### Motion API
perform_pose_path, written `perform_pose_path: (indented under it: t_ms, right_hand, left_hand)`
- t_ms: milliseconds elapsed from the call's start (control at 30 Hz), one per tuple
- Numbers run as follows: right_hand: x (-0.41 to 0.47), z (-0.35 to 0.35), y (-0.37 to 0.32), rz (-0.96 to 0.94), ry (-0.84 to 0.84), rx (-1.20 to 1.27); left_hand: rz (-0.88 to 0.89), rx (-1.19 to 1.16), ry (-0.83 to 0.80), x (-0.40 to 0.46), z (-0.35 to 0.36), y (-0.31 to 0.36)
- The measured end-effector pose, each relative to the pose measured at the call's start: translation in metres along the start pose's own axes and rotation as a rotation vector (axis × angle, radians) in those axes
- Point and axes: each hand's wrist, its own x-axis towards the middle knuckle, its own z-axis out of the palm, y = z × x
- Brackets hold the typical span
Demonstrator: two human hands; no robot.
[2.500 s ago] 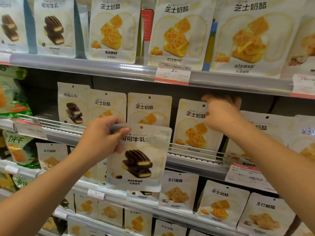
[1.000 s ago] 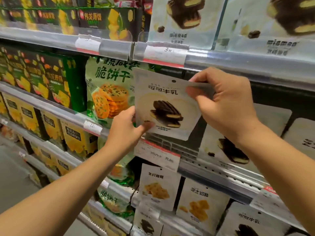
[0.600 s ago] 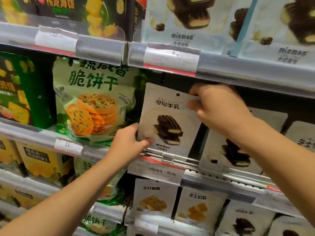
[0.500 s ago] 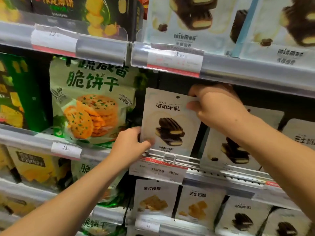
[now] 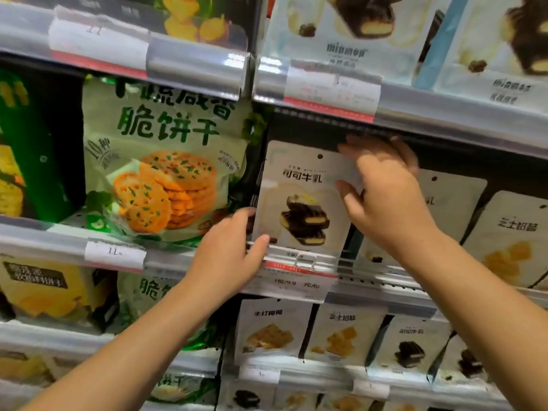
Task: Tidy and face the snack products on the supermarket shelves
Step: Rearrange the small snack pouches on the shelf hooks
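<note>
A white pouch with a chocolate sandwich-cake picture (image 5: 299,203) stands upright at the left end of the middle shelf, behind the wire rail (image 5: 370,269). My left hand (image 5: 228,256) pinches its lower left corner, thumb on the front. My right hand (image 5: 385,197) grips its upper right edge, thumb on the front and fingers behind the top. A second chocolate pouch (image 5: 444,209) stands partly hidden behind my right hand.
A large green cracker bag (image 5: 166,170) stands just left of the pouch. A cheese-flavour pouch (image 5: 510,241) is at the right. Price tags (image 5: 296,284) hang on the shelf edges. More white pouches (image 5: 272,333) fill the shelf below, and chocolate pouches (image 5: 350,28) the shelf above.
I carried the chocolate pouch left along the aisle from the cheese section. Over the last second it went down behind the wire rail and now stands upright, both hands still holding it.
</note>
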Motion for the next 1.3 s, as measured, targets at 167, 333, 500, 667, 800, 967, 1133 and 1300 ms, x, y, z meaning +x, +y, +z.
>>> perform_pose_path:
  t_ms: [167,333,500,667,800,967,1133,1300]
  right_hand:
    - [-0.087,0.039,-0.004,-0.147,-0.072,0.194]
    - [-0.126,0.072,-0.012,0.039,-0.055,0.303]
    - [-0.128,0.081,-0.018,0.15,0.109,0.403]
    - [-0.13,0.094,-0.021,0.131,0.203,0.39]
    - [-0.131,0.099,-0.023,0.119,0.288,0.37]
    - [-0.131,0.099,-0.02,0.08,0.276,0.342]
    - [-0.132,0.1,-0.018,0.066,0.229,0.316]
    - [-0.132,0.103,-0.024,0.119,0.235,0.303]
  left_hand:
    - [0.172,0.049,0.118,-0.038,0.009,-0.022]
    - [0.266,0.15,0.106,-0.04,0.017,-0.036]
    - [0.405,0.19,0.252,-0.063,0.038,-0.05]
    - [0.274,-0.07,-0.081,-0.13,0.098,-0.067]
    - [-0.307,-0.349,-0.097,-0.121,0.128,-0.075]
    - [-0.396,-0.35,-0.186,-0.088,0.144,-0.084]
    - [-0.334,-0.332,-0.091,-0.094,0.141,-0.092]
    - [-0.191,-0.416,0.038,-0.101,0.118,-0.085]
